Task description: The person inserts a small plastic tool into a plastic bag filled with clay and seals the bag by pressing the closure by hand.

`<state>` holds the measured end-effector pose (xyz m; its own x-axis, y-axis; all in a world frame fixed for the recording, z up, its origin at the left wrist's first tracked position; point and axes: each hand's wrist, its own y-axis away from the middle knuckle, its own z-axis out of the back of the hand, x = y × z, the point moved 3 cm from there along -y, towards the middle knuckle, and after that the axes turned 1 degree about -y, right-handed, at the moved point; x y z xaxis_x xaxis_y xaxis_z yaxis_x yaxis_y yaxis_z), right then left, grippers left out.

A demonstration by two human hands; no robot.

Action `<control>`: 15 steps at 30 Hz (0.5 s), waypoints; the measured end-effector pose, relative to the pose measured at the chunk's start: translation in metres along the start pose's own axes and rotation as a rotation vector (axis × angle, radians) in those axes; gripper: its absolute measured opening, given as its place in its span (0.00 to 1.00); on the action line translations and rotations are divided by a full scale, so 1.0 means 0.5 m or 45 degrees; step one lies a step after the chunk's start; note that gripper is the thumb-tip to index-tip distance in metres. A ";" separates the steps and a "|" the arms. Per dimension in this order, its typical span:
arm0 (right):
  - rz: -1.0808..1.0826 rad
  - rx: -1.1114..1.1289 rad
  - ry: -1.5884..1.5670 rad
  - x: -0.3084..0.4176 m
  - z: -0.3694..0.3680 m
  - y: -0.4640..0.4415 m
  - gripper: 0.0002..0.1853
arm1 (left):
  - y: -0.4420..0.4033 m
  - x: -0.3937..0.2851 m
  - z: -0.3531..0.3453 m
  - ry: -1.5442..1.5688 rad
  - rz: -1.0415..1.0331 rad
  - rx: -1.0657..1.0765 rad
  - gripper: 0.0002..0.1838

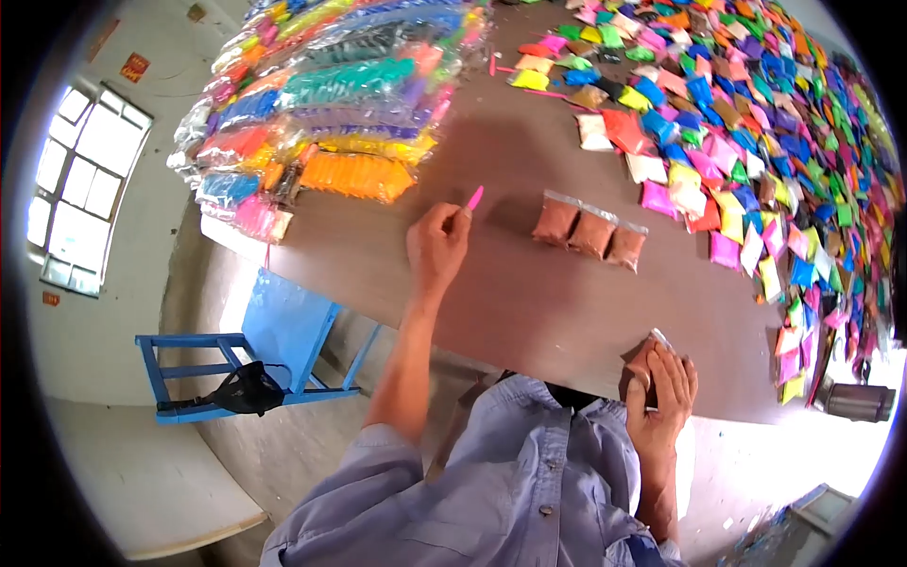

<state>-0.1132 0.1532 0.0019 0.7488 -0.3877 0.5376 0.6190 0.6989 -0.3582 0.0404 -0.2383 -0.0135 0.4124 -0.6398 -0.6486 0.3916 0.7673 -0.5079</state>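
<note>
My left hand (438,248) is above the brown table, its fingers pinched round a small pink plastic stick (475,197) whose flat tip points up and away. At the table's front edge, my right hand (663,389) is closed on a brown packet (642,365) with a clear sealed edge; the fingers cover much of it, so I cannot tell if there is more than one. Between the hands and farther back, three brown packets (592,232) lie in a joined row with clear seams.
Loose colourful packets (718,151) are heaped along the right side. Clear bags of sorted packets (350,85) are stacked at the back left, beside an orange row (357,177). A blue chair (283,317) holding a black bag (248,388) stands left of the table (510,312). A metal container (858,402) is at far right.
</note>
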 end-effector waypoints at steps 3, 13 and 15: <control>0.005 -0.010 -0.020 0.007 -0.002 0.008 0.25 | 0.000 0.000 0.000 0.009 0.033 0.038 0.09; 0.052 -0.054 -0.025 0.007 0.006 0.008 0.32 | -0.002 0.006 -0.003 -0.007 0.015 0.016 0.10; 0.058 -0.040 -0.003 0.003 0.009 0.010 0.35 | -0.003 0.005 -0.004 -0.037 -0.013 0.021 0.09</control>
<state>-0.1100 0.1591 0.0044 0.7757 -0.3548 0.5220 0.5916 0.6967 -0.4057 0.0393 -0.2413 -0.0154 0.4318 -0.6490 -0.6264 0.4097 0.7598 -0.5048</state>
